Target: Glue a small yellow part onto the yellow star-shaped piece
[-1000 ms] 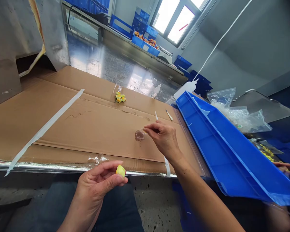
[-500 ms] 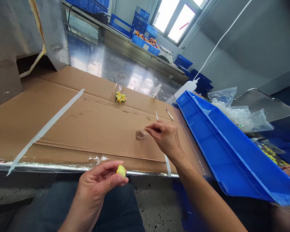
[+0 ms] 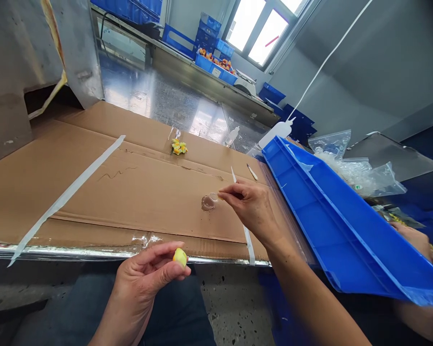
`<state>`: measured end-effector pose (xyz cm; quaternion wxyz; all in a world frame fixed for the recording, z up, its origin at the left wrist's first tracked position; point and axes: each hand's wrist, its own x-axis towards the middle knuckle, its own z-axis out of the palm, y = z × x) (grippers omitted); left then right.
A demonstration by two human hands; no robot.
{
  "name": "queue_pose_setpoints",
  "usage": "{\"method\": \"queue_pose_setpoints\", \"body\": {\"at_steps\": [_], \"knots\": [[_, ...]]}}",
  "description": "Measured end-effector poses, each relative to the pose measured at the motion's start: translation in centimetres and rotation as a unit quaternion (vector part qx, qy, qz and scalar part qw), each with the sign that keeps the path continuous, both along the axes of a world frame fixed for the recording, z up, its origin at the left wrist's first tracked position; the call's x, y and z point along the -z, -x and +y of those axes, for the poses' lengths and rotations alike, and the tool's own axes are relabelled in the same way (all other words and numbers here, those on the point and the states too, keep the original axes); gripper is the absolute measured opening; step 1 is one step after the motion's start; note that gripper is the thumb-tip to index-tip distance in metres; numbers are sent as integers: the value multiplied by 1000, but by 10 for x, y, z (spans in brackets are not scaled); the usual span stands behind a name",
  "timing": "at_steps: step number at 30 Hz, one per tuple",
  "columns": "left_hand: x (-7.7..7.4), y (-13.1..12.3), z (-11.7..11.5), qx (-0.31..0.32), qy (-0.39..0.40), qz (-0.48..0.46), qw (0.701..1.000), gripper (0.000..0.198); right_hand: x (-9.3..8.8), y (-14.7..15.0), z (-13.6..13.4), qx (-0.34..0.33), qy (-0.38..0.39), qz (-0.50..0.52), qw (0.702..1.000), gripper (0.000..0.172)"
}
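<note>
My left hand point(image 3: 147, 274) is below the table's front edge, thumb and fingers pinched on a small yellow piece point(image 3: 180, 256). My right hand point(image 3: 250, 204) rests over the brown cardboard sheet point(image 3: 122, 182), its fingertips pinched on something small and thin that I cannot name. The fingertips touch a small clear round cap point(image 3: 212, 198), which stands beside a dark stain on the cardboard. A little heap of yellow and orange pieces point(image 3: 178, 147) lies farther back on the cardboard.
A long blue plastic tray point(image 3: 332, 226) slants along the right. Behind it lie clear plastic bags point(image 3: 350, 166) and a white squeeze bottle point(image 3: 278, 132). White tape strips cross the cardboard. Another person's hand point(image 3: 416, 240) shows at the far right. Blue crates stand at the back.
My right hand has shifted very slightly at the clear cap. The other person's hand at the far right has moved up into view. My left hand has stayed put.
</note>
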<state>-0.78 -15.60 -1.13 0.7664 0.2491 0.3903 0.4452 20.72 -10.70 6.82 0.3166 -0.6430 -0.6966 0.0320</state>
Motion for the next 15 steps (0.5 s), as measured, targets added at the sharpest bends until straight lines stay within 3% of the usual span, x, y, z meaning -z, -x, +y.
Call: {"method": "queue_pose_setpoints", "body": {"at_steps": [5,10,15], "knots": [[1,0,1,9,0,-5,1000,26,-9,-5,-2,18,32,112,993,10],[-10,-2,0,-3,16,2,1000,25,-10,-11,2,22,49,261,964,16],[-11,-5,1,-6,20,-2,1000,27,-6,-13,8,26,57,335,940,20]]}}
